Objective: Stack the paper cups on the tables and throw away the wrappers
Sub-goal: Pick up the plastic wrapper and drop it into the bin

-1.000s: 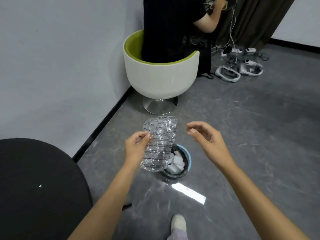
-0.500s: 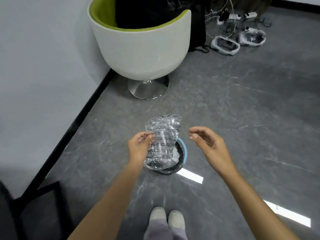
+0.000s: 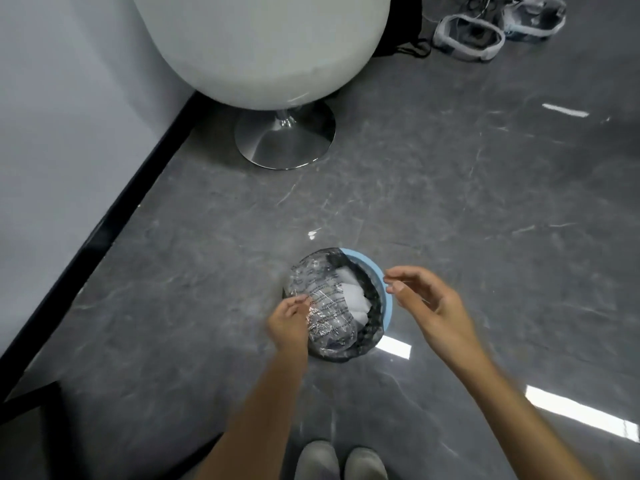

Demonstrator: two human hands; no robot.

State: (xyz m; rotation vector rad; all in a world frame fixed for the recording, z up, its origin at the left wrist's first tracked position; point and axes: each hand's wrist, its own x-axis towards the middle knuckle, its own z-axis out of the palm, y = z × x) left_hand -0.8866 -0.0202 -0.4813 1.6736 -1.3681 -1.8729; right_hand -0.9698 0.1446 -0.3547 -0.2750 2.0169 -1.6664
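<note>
A clear, crinkled plastic wrapper (image 3: 322, 299) with printed text hangs from my left hand (image 3: 289, 322), which pinches its left edge. It hangs directly over the mouth of a small blue bin (image 3: 385, 292) lined with a black bag, with white paper inside. My right hand (image 3: 427, 303) hovers just right of the bin's rim, fingers loosely apart and holding nothing. No paper cups are in view.
A white tub chair (image 3: 263, 46) on a chrome pedestal base (image 3: 285, 136) stands beyond the bin by the wall. Headsets (image 3: 469, 38) and cables lie on the floor at the far right. My shoes (image 3: 341, 462) show at the bottom; a dark table edge (image 3: 27, 410) sits lower left.
I have stepped closer and looked further down. My left hand has lowered the wrapper until it hangs over the bin's opening; my right hand has stayed beside it.
</note>
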